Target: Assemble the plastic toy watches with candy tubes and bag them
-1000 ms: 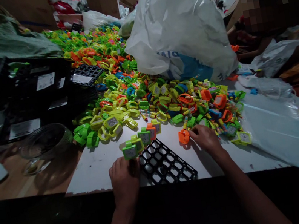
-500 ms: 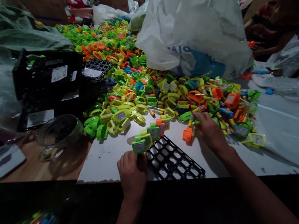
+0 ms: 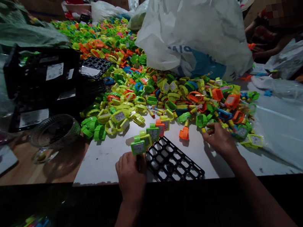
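Observation:
My left hand (image 3: 131, 173) is closed on the left side of a black grid tray (image 3: 173, 160). Along that side stand several toy watches (image 3: 138, 145) in green, yellow and orange, their square faces towards me. My right hand (image 3: 221, 140) pinches the yellow tube end of a green toy watch (image 3: 201, 120) at the near edge of the pile. An orange toy watch (image 3: 184, 133) with a tube lies on the white board between tray and right hand. Some right-hand fingertips are hidden.
A large heap of toy watches (image 3: 125, 94) spreads behind the tray. Above it stands a white plastic bag (image 3: 188, 22). On the left are stacked black trays (image 3: 50, 80) and a glass bowl (image 3: 54, 131). A co-worker's arm (image 3: 267, 51) shows at far right.
My right hand has moved right and slightly towards me, away from the orange watch, and now has the green toy watch at its fingertips. The left hand keeps its hold; the view shifted slightly.

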`<action>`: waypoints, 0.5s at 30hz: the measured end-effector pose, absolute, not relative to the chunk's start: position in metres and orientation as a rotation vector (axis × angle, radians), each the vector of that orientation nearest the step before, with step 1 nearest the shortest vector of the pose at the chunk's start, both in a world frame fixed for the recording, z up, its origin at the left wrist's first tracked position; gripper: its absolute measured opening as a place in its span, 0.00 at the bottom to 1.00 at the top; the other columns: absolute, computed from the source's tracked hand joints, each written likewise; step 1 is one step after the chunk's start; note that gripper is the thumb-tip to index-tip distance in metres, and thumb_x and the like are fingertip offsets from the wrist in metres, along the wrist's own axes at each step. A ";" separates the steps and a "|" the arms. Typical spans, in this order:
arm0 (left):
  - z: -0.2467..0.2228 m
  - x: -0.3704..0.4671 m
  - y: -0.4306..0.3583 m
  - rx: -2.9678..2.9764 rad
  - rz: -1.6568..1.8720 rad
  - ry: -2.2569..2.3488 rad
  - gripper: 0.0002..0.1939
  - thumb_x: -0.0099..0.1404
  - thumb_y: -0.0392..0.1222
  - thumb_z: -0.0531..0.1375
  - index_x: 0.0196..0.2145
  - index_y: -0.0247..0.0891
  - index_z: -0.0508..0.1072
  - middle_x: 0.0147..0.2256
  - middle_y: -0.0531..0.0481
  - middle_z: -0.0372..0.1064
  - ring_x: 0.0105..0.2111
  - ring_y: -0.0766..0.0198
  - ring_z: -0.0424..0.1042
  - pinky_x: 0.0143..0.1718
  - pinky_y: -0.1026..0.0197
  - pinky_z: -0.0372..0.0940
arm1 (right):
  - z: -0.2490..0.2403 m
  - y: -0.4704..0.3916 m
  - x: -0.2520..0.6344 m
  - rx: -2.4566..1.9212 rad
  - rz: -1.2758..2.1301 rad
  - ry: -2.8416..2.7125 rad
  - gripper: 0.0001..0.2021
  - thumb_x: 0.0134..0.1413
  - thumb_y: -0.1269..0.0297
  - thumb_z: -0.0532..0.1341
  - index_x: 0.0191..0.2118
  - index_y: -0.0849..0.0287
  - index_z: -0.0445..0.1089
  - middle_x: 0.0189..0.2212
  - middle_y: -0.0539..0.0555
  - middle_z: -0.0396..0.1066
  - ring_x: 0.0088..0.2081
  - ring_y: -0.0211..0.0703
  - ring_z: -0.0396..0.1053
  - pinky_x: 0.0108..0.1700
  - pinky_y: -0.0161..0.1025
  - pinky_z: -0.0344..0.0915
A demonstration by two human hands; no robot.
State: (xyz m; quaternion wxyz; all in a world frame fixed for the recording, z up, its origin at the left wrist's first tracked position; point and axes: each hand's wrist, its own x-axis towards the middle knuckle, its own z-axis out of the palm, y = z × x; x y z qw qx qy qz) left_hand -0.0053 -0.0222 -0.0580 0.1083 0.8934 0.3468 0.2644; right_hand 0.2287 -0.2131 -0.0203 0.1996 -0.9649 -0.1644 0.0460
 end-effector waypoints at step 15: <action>-0.057 -0.004 -0.023 2.569 0.738 1.039 0.10 0.66 0.47 0.55 0.31 0.39 0.68 0.31 0.48 0.66 0.34 0.56 0.64 0.38 0.55 0.57 | 0.007 -0.182 0.159 -1.792 0.694 -0.577 0.17 0.49 0.52 0.61 0.40 0.60 0.69 0.31 0.54 0.75 0.34 0.44 0.72 0.37 0.39 0.66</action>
